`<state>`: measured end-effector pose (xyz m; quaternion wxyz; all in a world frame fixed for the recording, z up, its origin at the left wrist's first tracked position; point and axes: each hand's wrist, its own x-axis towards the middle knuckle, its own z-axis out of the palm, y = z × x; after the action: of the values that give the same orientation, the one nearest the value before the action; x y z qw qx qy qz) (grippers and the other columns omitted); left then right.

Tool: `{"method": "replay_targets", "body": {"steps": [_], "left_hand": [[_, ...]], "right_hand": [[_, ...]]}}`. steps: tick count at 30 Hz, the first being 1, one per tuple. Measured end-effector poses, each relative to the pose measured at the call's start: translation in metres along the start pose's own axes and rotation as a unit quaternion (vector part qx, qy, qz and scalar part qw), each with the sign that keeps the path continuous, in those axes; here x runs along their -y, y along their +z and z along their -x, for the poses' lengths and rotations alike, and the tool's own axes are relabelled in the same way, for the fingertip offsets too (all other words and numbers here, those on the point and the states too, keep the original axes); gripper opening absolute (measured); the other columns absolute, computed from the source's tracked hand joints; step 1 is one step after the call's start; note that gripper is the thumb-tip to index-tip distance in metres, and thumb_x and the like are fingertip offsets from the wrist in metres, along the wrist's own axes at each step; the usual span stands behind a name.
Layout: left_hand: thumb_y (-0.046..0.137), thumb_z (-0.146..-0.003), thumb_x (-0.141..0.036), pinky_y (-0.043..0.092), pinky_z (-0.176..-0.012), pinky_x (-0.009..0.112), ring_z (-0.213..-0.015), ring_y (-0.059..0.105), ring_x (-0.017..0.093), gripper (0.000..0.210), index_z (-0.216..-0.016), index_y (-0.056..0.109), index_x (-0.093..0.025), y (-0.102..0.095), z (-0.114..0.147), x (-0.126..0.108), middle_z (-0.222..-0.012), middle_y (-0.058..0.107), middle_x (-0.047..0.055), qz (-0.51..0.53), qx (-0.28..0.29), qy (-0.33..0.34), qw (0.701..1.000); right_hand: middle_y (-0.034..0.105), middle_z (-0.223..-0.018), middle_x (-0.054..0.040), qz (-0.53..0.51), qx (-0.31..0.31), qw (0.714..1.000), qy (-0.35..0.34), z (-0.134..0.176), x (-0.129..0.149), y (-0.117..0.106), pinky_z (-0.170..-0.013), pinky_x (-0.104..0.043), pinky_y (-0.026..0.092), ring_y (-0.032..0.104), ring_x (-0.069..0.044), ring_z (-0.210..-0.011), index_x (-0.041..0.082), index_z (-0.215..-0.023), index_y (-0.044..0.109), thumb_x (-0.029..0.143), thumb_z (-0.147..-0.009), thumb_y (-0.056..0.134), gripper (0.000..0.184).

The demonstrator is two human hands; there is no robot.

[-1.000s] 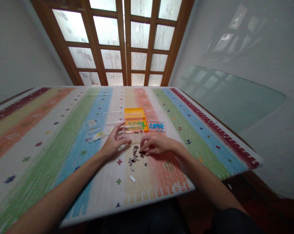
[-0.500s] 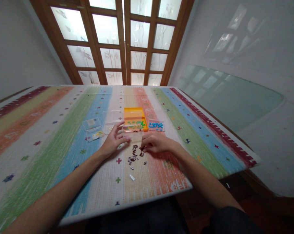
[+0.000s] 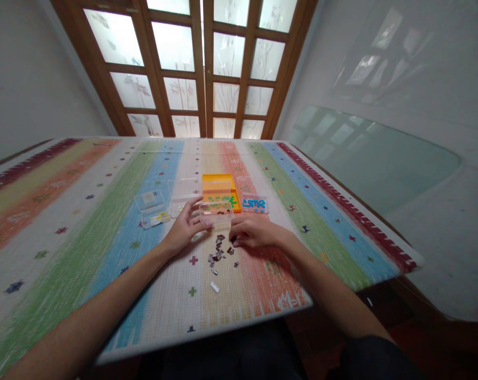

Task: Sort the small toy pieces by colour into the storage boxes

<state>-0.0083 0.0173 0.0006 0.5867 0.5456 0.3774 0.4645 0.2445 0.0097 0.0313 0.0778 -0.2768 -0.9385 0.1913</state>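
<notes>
My left hand (image 3: pixel 182 228) curves round the left end of a small clear plastic box (image 3: pixel 216 217), thumb at its near side and forefinger at its far side. A few reddish-brown bits lie in that box. My right hand (image 3: pixel 251 232) is low over the tablecloth, just right of a loose scatter of small brown and grey pieces (image 3: pixel 216 257). Its thumb and fingers are pinched together; what is between them is hidden. Nearer the table edge lies a pale, ridged piece (image 3: pixel 214 287).
Behind the clear box stands an open orange case (image 3: pixel 217 178) with green pieces. A clear box of blue pieces (image 3: pixel 254 204) is to its right. At left, an open clear box (image 3: pixel 155 217) holds yellow and white pieces. A striped cloth (image 3: pixel 152 295) covers the table.
My right fingers have shifted very slightly among the brown pieces at the right of the scatter. My left hand and the boxes stay put.
</notes>
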Motion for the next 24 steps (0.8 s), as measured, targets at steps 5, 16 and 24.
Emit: {"method": "replay_targets", "body": {"steps": [5, 16, 24], "left_hand": [[0.087, -0.072, -0.023, 0.058, -0.095, 0.041, -0.105, 0.068, 0.022, 0.079, -0.141, 0.05, -0.03, -0.0004, 0.0002, 0.001, -0.143, 0.052, 0.011, 0.0, 0.002, 0.002, 1.0], [0.086, -0.073, -0.022, 0.059, -0.095, 0.044, -0.105, 0.069, 0.023, 0.075, -0.138, 0.052, -0.032, -0.0008, -0.0004, 0.0014, -0.141, 0.054, 0.01, 0.002, 0.006, 0.009, 1.0], [0.086, -0.072, -0.021, 0.058, -0.098, 0.047, -0.11, 0.068, 0.026, 0.075, -0.138, 0.052, -0.032, 0.0003, 0.0003, 0.0008, -0.142, 0.055, 0.01, 0.004, 0.001, 0.007, 1.0]], "right_hand": [[0.073, -0.099, -0.006, 0.012, -0.002, 1.0, 0.024, 0.002, -0.001, -0.0028, -0.08, -0.029, 0.044, 0.063, -0.017, -0.092, 0.017, -0.095, 0.075, 0.016, -0.087, 0.076, 0.008], [0.073, -0.112, -0.0067, -0.005, 0.009, 0.999, 0.051, 0.0076, -0.0051, -0.0072, -0.081, -0.028, 0.045, 0.064, -0.018, -0.098, 0.02, -0.099, 0.079, 0.009, -0.087, 0.072, 0.017], [0.071, -0.103, -0.0044, 0.009, -0.001, 0.999, 0.043, 0.0078, -0.0028, -0.0079, -0.073, -0.026, 0.041, 0.061, -0.016, -0.091, 0.023, -0.103, 0.079, 0.011, -0.089, 0.071, 0.02]]}}
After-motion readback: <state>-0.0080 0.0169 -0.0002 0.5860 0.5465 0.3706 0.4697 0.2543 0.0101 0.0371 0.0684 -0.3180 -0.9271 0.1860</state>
